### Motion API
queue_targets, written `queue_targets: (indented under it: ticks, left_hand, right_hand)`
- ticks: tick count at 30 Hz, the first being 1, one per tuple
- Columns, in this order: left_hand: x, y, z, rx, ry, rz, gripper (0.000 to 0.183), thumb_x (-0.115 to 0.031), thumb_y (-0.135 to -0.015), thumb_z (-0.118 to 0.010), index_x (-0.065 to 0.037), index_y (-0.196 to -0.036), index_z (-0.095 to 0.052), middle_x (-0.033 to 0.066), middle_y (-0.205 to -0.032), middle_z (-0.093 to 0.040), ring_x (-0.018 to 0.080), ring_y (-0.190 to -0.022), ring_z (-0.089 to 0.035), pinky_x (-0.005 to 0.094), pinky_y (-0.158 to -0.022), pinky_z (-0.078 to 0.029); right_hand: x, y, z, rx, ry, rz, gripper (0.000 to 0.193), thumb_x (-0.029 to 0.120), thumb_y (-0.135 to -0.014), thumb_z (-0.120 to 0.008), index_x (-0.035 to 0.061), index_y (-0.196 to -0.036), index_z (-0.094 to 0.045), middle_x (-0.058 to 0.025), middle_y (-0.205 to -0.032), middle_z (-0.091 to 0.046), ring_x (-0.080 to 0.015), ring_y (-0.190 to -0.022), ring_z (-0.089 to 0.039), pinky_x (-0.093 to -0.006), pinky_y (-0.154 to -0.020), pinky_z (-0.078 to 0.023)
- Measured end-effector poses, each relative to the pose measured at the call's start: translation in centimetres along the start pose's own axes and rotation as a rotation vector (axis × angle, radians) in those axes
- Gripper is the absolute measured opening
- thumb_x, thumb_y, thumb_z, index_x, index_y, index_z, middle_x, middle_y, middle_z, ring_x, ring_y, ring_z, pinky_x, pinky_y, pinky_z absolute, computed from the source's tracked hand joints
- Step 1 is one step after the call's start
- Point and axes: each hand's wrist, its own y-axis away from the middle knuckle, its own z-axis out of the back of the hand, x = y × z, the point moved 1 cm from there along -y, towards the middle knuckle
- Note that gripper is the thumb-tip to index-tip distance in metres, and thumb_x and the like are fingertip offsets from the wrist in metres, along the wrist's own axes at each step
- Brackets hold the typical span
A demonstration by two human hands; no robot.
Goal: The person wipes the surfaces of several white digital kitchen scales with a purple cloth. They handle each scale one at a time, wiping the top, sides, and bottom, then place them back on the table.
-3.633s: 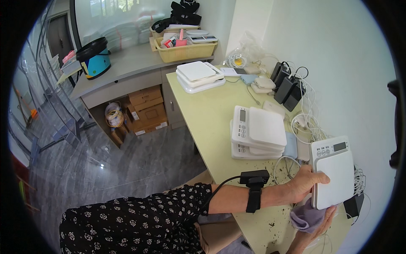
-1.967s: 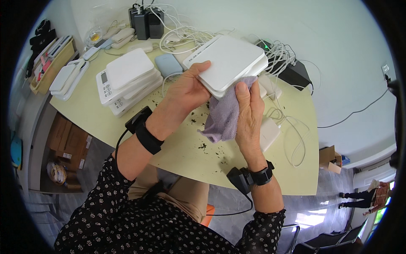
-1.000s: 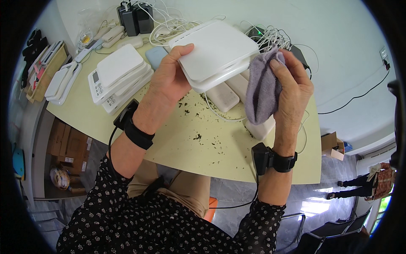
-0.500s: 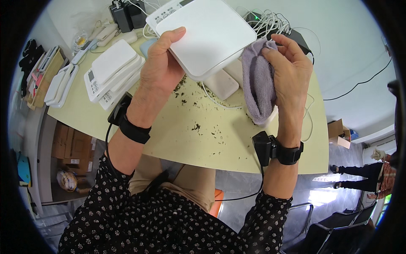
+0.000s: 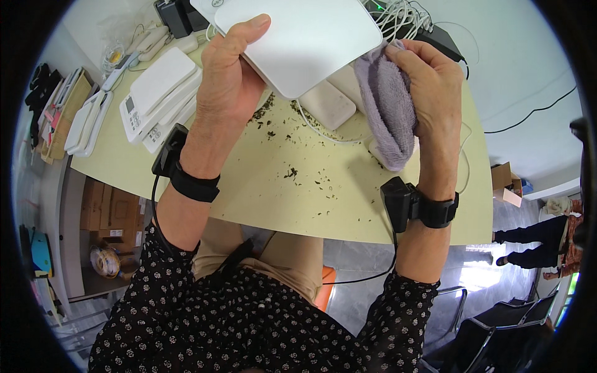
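Observation:
My left hand (image 5: 233, 68) grips the left edge of a white kitchen scale (image 5: 311, 40), its thumb lying on the flat top. The scale is held up above the table, tilted, and its far part runs out of the picture. At the scale's right corner my right hand (image 5: 429, 81) pinches a folded purple-grey cloth (image 5: 388, 112), which hangs down from the fingers. Part of the cloth touches or nearly touches the scale's edge; I cannot tell which. Below the scale, a white rounded block-shaped device (image 5: 328, 105) with a cable lies on the table.
Dark dry flakes (image 5: 292, 173) are scattered over the pale yellow table (image 5: 261, 205). More white scales (image 5: 163, 87) are stacked at the left. White cables (image 5: 398, 18) tangle at the back. A person (image 5: 541, 239) stands at the far right, near black chairs (image 5: 497, 329).
Both hands have moved slightly farther up in the view, carrying the scale and the cloth. The right hand has also shifted a little to the right.

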Motion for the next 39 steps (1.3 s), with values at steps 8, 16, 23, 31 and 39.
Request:
queue_targets:
  ticks: [8, 16, 23, 31, 39]
  left_hand:
    - [0.1, -0.1, 0.4, 0.008, -0.035, -0.026, 0.037, -0.022, -0.095, -0.066, -0.002, -0.125, -0.058, 0.0069, -0.121, -0.064, 0.0198, -0.115, -0.061, 0.0393, -0.100, -0.050]
    - [0.4, -0.9, 1.2, -0.018, 0.156, 0.048, 0.035, -0.015, -0.097, -0.065, -0.001, -0.127, -0.056, 0.0079, -0.123, -0.064, 0.0217, -0.118, -0.060, 0.0403, -0.106, -0.049]
    - [0.6, -0.8, 1.1, -0.002, 0.140, 0.056, 0.037, -0.015, -0.096, -0.066, -0.001, -0.128, -0.055, 0.0078, -0.124, -0.065, 0.0214, -0.118, -0.061, 0.0401, -0.106, -0.049]
    - [0.7, -0.6, 1.1, 0.008, 0.047, 0.005, 0.038, -0.017, -0.095, -0.068, -0.002, -0.127, -0.056, 0.0059, -0.121, -0.065, 0.0196, -0.115, -0.062, 0.0395, -0.103, -0.051]
    - [0.6, -0.5, 1.0, -0.013, 0.022, 0.036, 0.034, -0.020, -0.094, -0.069, -0.003, -0.123, -0.060, 0.0043, -0.119, -0.066, 0.0187, -0.114, -0.061, 0.0385, -0.102, -0.050]
  right_hand:
    - [-0.5, -0.5, 0.0, 0.106, -0.122, -0.099, 0.021, 0.014, -0.082, -0.073, -0.0048, -0.092, -0.070, -0.0025, -0.079, -0.067, -0.0076, -0.068, -0.057, -0.0230, -0.061, -0.045]
    - [-0.7, 0.1, -1.2, 0.215, -0.433, -0.088, 0.034, 0.004, -0.078, -0.076, -0.0052, -0.109, -0.066, -0.0070, -0.095, -0.068, -0.0108, -0.083, -0.064, -0.0238, -0.074, -0.052]
    - [-1.2, 0.0, -1.5, 0.156, -0.225, -0.019, 0.018, 0.007, -0.076, -0.076, -0.0039, -0.087, -0.067, -0.0030, -0.076, -0.066, -0.0079, -0.066, -0.059, -0.0220, -0.060, -0.047]
    - [-0.8, 0.1, -1.2, -0.059, 0.070, 0.073, 0.021, 0.014, -0.074, -0.071, -0.0031, -0.085, -0.067, -0.0059, -0.069, -0.066, -0.0106, -0.063, -0.058, -0.0260, -0.060, -0.047]
    - [-1.0, 0.3, -1.6, -0.103, 0.090, 0.213, 0.023, 0.013, -0.074, -0.070, -0.0040, -0.089, -0.068, -0.0083, -0.073, -0.069, -0.0124, -0.067, -0.062, -0.0262, -0.068, -0.050]
